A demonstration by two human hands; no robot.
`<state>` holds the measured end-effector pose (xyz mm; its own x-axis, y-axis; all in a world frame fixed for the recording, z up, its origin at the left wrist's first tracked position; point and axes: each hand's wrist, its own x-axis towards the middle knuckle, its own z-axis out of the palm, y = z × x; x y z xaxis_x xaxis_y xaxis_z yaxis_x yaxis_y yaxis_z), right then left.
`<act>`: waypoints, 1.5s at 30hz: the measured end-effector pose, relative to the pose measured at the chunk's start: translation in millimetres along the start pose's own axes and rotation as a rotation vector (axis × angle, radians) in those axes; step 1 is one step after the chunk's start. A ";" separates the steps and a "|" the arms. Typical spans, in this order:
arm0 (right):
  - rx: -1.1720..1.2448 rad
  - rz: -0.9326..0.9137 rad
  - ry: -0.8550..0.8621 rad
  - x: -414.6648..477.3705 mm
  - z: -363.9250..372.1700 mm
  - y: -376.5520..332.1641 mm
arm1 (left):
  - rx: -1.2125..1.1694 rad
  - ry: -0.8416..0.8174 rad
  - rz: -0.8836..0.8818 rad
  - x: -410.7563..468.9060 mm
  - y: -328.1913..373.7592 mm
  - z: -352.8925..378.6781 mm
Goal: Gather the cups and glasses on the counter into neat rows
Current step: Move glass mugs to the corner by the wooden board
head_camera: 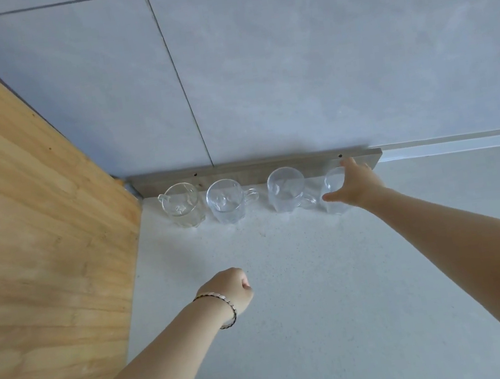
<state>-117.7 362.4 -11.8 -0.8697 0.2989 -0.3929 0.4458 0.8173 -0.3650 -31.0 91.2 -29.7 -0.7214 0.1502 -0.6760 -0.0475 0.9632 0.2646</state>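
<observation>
Four clear glass cups stand in a row along the back of the pale counter (304,278), just in front of a grey wooden strip (255,169) at the foot of the tiled wall (321,65): a spouted cup (182,207) nearest the wooden panel (29,238), then a handled cup (226,201), a third cup (286,188) and a fourth cup (335,191). The right hand (356,184) is wrapped around the fourth cup, thumb in front and fingers reaching behind, though the blur there makes the grip seem rather than plainly show firm contact. The left hand (233,291), with a bracelet (224,308) at its wrist, is curled into a loose fist over the bare counter, well apart from the cups and holding nothing.
</observation>
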 end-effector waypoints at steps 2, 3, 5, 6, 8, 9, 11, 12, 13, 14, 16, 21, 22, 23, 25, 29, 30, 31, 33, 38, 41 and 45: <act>-0.013 -0.032 0.062 -11.9 1.4 2.1 | 0.002 0.005 0.007 -3.1 0.9 -3.0; -0.035 -0.050 0.087 -20.0 2.7 3.8 | 0.006 0.009 0.011 -5.1 1.6 -3.7; -0.066 -0.070 0.106 -42.5 4.7 11.6 | 0.017 0.007 0.022 -11.3 4.7 -4.3; -0.074 -0.067 0.097 -55.3 5.3 17.7 | 0.026 0.003 0.026 -14.8 7.6 -4.3; -0.103 -0.044 0.052 -82.9 5.9 35.1 | 0.049 0.003 0.052 -20.7 17.3 -3.8; -0.124 -0.022 0.017 -97.5 5.7 46.0 | 0.056 0.007 0.074 -23.1 24.3 -3.1; -0.159 0.040 -0.069 -127.3 3.8 70.9 | 0.083 -0.008 0.130 -27.4 43.7 -0.2; -0.169 0.074 -0.110 -142.3 2.0 84.7 | 0.106 -0.024 0.163 -29.1 55.3 2.8; -0.174 0.110 -0.140 -156.2 -0.7 99.7 | 0.132 -0.036 0.199 -29.9 68.8 6.9; -0.175 0.145 -0.156 -168.6 -4.0 115.8 | 0.158 -0.039 0.231 -31.2 83.2 11.7; -0.155 0.221 -0.151 -190.4 -11.8 150.2 | 0.206 -0.029 0.285 -37.5 113.7 22.7; -0.053 0.369 -0.050 -237.0 -40.8 242.5 | 0.279 -0.031 0.416 -58.6 193.8 69.3; -0.061 0.385 -0.029 -244.2 -49.6 260.9 | 0.291 -0.037 0.435 -62.7 210.5 80.1; -0.074 0.394 -0.006 -250.0 -59.3 279.6 | 0.305 -0.043 0.451 -65.5 227.0 91.0; -0.075 0.414 0.050 -259.8 -78.3 319.0 | 0.313 -0.048 0.474 -70.2 261.9 112.5; -0.090 0.436 0.105 -269.4 -115.6 398.1 | 0.233 -0.071 0.467 -79.9 329.8 157.8; -0.124 0.428 0.100 -269.0 -124.1 413.3 | 0.203 -0.081 0.461 -83.7 343.6 167.0; -0.167 0.417 0.085 -268.5 -132.9 427.3 | 0.181 -0.085 0.457 -87.5 357.4 175.5; -0.224 0.397 0.039 -266.1 -143.8 449.0 | 0.133 -0.079 0.438 -91.8 380.3 187.3; -0.119 0.374 -0.076 -245.3 -148.2 473.4 | 0.070 -0.046 0.357 -94.1 405.8 197.8; -0.130 0.322 -0.146 -237.0 -137.3 475.8 | 0.089 -0.031 0.304 -89.6 402.7 197.8; -0.198 0.287 -0.102 -236.1 -125.5 476.4 | 0.074 -0.023 0.247 -84.4 390.2 195.1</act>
<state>273.4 743.1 13.0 -0.6850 0.4872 -0.5417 0.6099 0.7901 -0.0607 146.1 497.9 -3.6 -0.6885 0.3876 -0.6130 0.1801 0.9101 0.3732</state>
